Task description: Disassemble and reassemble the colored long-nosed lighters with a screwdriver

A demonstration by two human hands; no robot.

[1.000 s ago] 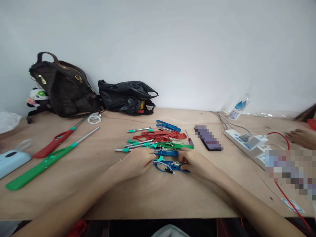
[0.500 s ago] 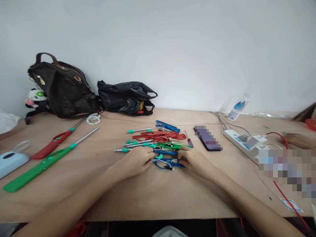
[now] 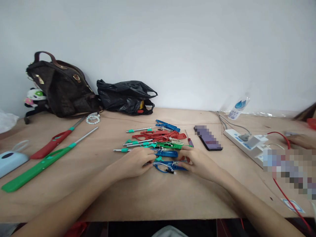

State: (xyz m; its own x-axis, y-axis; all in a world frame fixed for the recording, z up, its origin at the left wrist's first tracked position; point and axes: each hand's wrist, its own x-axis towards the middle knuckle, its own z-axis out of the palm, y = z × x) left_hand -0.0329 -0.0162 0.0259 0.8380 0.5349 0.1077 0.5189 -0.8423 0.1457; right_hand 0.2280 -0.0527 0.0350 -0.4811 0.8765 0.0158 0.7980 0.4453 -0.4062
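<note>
"What is entered for the near row?"

"One opened blue lighter casing (image 3: 182,167), lying on the table (image 3: 138,200) between two bare hands, wires exposed. The left hand (image 3: 133,161) appears to pinch its slim metal barrel (image 3: 148,164); the right hand (image 3: 199,161) is curled at the opposite end, fingertips at the plastic (whether they clench it or merely rest there, one cannot tell)."

"Why an end apiece?"

"Presumably to steady a long, light piece from both sides, its middle left in view. The black connector (image 3: 170,171) hangs out on its leads at the near edge, probably loose enough to snag."

"And the stock behind?"

"Further casings: blue (image 3: 168,153), green (image 3: 172,145), red (image 3: 153,135). Most barrels point left, likely so that each piece comes to hand the same way round. One screwdriver (image 3: 190,142), beside the group on the right, seemingly for easy reach."

"Outliers?"

"Two closed stick lighters, green (image 3: 41,168) and red (image 3: 53,143), well apart on the left, perhaps to avoid mixing with the open ones. One phone (image 3: 209,141), right of the screwdriver. A co-worker's hand (image 3: 300,141), far right, beyond the power strip (image 3: 247,146)."
</note>
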